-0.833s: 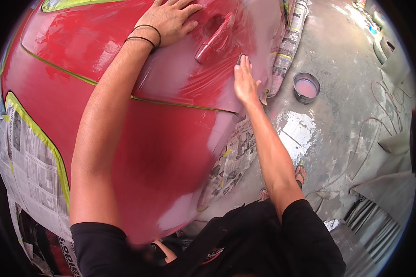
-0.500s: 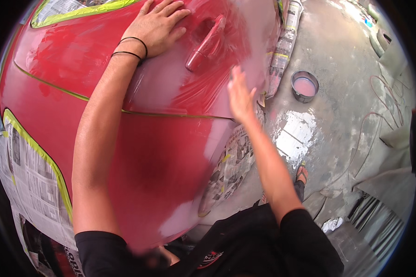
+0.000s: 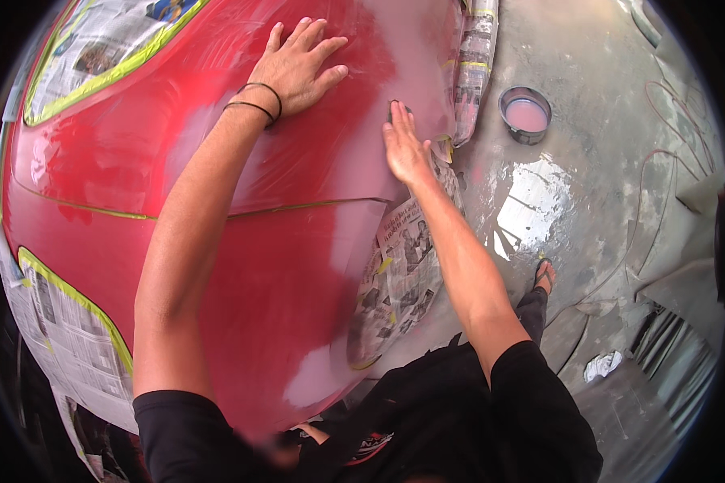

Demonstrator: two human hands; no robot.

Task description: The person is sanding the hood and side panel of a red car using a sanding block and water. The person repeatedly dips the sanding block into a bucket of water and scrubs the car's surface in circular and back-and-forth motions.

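Scuffed, pale pink patches mark the red car body panel (image 3: pixel 282 282) in front of me. My left hand (image 3: pixel 304 71) rests on its upper part, fingers spread, holding nothing; two thin black bands circle the wrist. To the right, near the panel's edge, my right hand (image 3: pixel 404 149) presses flat on a pinkish area with the fingers together. A dark edge of a thin piece, which looks like sandpaper (image 3: pixel 392 104), shows at those fingertips; the rest of it is hidden under the hand.
Newspaper masking (image 3: pixel 64 338) with yellow-green tape covers openings on the left. More newspaper (image 3: pixel 411 241) hangs at the wheel area. A dark bucket (image 3: pixel 525 115) of pinkish liquid stands on the wet floor to the right. A hose (image 3: pixel 660 153) and grey sheets (image 3: pixel 689 282) lie farther right.
My left hand has come nearer and to the right across the panel, still spread. The right hand, blurred before, now lies flat by the edge. The whole view has shifted slightly.
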